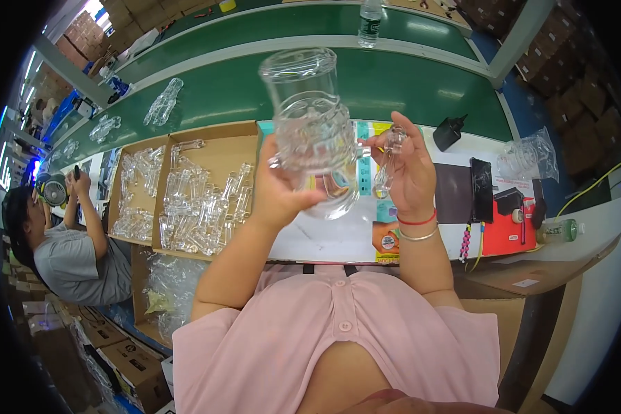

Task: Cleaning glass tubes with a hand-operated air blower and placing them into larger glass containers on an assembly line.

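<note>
L hand (pixel 280 198) grips clear glass vessel (pixel 314 134) low, prob. for steadiness; R hand (pixel 416 172) pinches sm. glass piece (pixel 386 165) nr its side stub (pixel 363 151), prob. fingertip-held b/c delicate.

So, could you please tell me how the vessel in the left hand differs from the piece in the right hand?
The vessel is much larger than the piece. The vessel is broad and wide-mouthed, while the piece is slim with a rounder upper end. The left hand grips the vessel's side; the right hand holds the piece. Both are clear and glass-like.
</note>
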Demonstrator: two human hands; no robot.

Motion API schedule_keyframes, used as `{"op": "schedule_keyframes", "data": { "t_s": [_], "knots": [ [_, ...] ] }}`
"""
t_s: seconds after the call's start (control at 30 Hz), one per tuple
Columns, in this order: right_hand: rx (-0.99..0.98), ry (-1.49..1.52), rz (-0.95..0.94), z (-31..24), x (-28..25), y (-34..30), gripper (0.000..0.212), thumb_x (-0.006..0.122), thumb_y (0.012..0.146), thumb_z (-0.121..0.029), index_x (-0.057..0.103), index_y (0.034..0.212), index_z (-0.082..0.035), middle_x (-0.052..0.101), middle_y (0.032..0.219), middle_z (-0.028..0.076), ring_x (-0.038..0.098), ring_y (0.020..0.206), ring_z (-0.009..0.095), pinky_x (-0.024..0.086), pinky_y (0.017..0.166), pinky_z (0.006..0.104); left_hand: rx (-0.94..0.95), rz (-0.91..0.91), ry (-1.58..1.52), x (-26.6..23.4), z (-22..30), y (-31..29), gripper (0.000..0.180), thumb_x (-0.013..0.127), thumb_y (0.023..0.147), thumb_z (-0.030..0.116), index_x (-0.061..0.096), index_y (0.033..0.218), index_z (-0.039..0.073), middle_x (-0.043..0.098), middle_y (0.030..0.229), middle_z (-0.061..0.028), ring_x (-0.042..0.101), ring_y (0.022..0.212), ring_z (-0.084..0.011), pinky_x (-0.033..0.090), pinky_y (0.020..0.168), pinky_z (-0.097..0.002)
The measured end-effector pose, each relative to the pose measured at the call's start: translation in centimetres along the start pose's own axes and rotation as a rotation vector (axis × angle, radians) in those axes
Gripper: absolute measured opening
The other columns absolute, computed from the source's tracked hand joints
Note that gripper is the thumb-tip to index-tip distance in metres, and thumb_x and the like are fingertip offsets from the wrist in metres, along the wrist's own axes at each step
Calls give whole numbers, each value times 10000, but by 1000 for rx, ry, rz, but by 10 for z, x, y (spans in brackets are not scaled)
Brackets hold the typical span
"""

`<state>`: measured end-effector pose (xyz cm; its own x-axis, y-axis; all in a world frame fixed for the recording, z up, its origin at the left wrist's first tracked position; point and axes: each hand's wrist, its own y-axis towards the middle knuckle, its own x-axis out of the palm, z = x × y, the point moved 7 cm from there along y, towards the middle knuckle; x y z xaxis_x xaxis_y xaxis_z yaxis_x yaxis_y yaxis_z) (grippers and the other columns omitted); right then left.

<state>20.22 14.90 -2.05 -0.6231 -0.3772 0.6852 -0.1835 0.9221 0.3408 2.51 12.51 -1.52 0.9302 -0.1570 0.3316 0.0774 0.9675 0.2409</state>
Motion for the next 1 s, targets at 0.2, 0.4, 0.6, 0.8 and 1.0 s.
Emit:
{"op": "schedule_keyframes", "data": {
  "t_s": [0.2, 0.4, 0.6, 0.8, 1.0],
  "knots": [
    [-103, -339, -223, 2, 49, -13, 464, 513, 878, -301, 428, 1227, -7, 589, 927, 125, 566, 948, 242, 368, 954, 477, 54, 13, -104, -3, 39, -36, 996, 848, 531, 219, 260, 1303, -5, 426, 1226, -145, 439, 1146, -254, 388, 952, -382],
    [-86, -415, -178, 5, 60, -21, 462, 572, 847, -278, 464, 1193, 8, 601, 986, 143, 557, 1005, 251, 384, 941, 404, 56, -57, -52, -3, 43, -44, 982, 837, 546, 200, 251, 1306, -7, 399, 1259, -157, 430, 1155, -251, 371, 962, -377],
    [-114, -521, -226, 6, 63, -23, 459, 600, 829, -268, 487, 1177, 8, 595, 1010, 160, 558, 1004, 257, 403, 916, 361, 32, -50, -104, -9, 40, -50, 967, 828, 559, 167, 244, 1312, 2, 397, 1264, -156, 422, 1167, -250, 366, 967, -377],
    [-140, -634, -257, 7, 62, -25, 465, 609, 824, -268, 494, 1166, 24, 549, 1130, 181, 541, 1000, 218, 403, 897, 330, 51, -55, -82, -9, 41, -51, 953, 820, 568, 159, 246, 1315, 14, 399, 1263, -149, 420, 1168, -246, 365, 967, -377],
    [-157, -674, -296, 11, 67, -27, 458, 631, 811, -239, 501, 1152, 38, 538, 1154, 182, 520, 1038, 221, 393, 912, 336, -47, -83, -85, -16, 32, -55, 954, 807, 584, 157, 221, 1327, 38, 405, 1256, -132, 416, 1167, -242, 355, 972, -383]
  ]
}}
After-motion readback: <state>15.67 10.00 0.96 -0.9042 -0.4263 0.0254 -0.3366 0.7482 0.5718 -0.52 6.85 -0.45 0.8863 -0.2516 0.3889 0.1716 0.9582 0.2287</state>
